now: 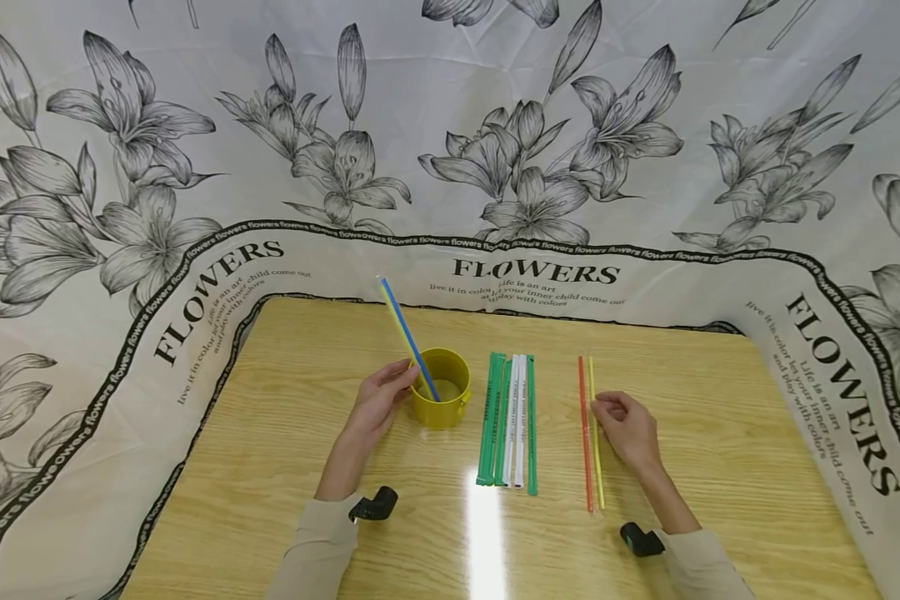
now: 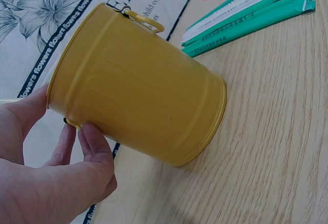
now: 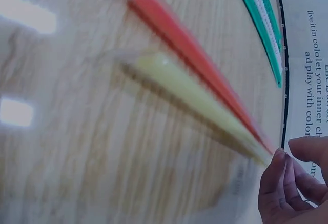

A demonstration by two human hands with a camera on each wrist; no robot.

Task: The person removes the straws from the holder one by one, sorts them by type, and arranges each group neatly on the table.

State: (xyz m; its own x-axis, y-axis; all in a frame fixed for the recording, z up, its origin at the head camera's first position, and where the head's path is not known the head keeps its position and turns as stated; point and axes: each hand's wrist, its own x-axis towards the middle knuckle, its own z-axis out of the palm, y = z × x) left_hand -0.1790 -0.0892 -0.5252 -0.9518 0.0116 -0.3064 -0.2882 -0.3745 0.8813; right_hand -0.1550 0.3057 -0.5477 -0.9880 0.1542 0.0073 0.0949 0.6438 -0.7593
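Observation:
My left hand (image 1: pixel 382 400) grips the rim of a small yellow bucket (image 2: pixel 138 80), its fingertips against the outer wall by a side loop. A blue straw (image 1: pixel 412 342) and a yellow-green straw (image 1: pixel 397 321) lean out of the bucket toward the upper left. On the right, my right hand (image 1: pixel 630 425) pinches at a yellow straw (image 3: pixel 179 88) in a clear wrapper, bent fingers near its far part. Beside that lies a red straw (image 3: pixel 184 49), also in clear wrapping, roughly parallel and just left in the head view.
Several paper-wrapped straws, green (image 1: pixel 489 417) and white (image 1: pixel 520 417), lie side by side between the bucket and the loose pair. A flower-printed cloth (image 1: pixel 532 283) borders the wooden table (image 1: pixel 420 533). Glare shows near the table's front.

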